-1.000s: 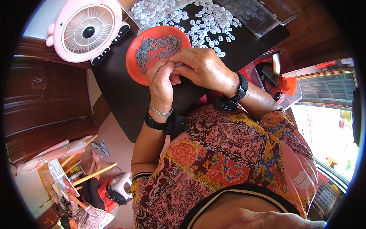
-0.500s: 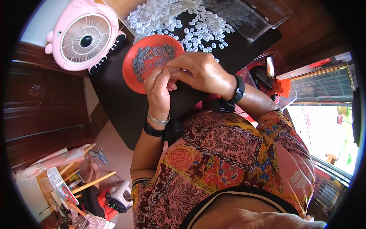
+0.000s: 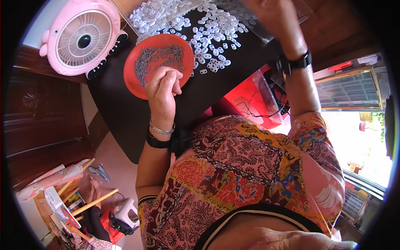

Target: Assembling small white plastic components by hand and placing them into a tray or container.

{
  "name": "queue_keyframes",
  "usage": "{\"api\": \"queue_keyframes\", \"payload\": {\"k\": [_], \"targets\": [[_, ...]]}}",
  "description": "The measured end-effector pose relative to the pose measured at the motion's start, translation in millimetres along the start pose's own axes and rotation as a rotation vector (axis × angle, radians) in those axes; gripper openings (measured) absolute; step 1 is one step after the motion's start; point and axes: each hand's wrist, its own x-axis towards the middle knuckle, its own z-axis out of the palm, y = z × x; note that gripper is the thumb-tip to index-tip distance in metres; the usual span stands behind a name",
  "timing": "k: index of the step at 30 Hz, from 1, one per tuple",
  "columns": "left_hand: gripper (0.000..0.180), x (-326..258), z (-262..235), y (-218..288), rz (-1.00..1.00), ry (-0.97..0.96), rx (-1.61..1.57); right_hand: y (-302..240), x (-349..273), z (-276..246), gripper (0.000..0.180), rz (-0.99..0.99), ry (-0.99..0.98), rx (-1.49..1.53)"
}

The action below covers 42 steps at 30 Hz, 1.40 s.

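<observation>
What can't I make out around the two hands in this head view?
- Right hand: blurred, its fingers cut off by the top edge; any hold unreadable.
- Left hand: curled fingers hide whatever is pinched over the red plate.
- Small metal pieces and white plastic pieces: too small to identify.

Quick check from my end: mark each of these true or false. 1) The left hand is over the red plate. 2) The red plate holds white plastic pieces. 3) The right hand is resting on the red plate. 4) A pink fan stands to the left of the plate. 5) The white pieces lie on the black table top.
1) True: the left hand is at the near edge of the red plate.
2) False: it holds small grey metal parts.
3) False: the right hand is raised beyond the white pieces, away from the plate.
4) True: the pink fan stands there.
5) True: they lie on the black table top.
</observation>
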Motion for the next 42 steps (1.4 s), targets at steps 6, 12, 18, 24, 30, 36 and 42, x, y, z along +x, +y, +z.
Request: {"api": "queue_keyframes", "payload": {"k": [6,12,18,24,30,36,42], "targets": [[0.02,-1.7,-1.0,-4.1,-0.038,-0.019,0.002,-1.9,-60.3,50.6,0.016,0.146,-0.454,0.068],[0.02,-1.7,-1.1,-3.1,-0.05,-0.021,-0.001,11.3,-74.2,81.3,0.017,0.067,-0.53,0.07],[0.02,-1.6,-2.7,-2.3,-0.058,-0.025,0.026,19.5,-63.1,86.7,0.014,0.182,-0.669,0.153],[0.02,-0.6,-2.9,-1.4,-0.061,-0.003,-0.027,6.2,-58.6,80.1,0.017,0.355,-0.605,0.376],[0.018,3.5,-5.8,-4.0,-0.055,0.058,0.004,-82.5,-25.1,73.0,0.014,0.375,-0.612,0.915],[0.023,11.6,-22.4,-7.4,0.006,0.124,0.015,-127.6,-4.3,94.1,0.015,0.228,-0.571,0.918],[0.018,14.8,-23.4,1.7,-0.02,0.166,-0.156,-139.7,0.9,104.1,0.015,0.162,-0.388,0.722]]}}
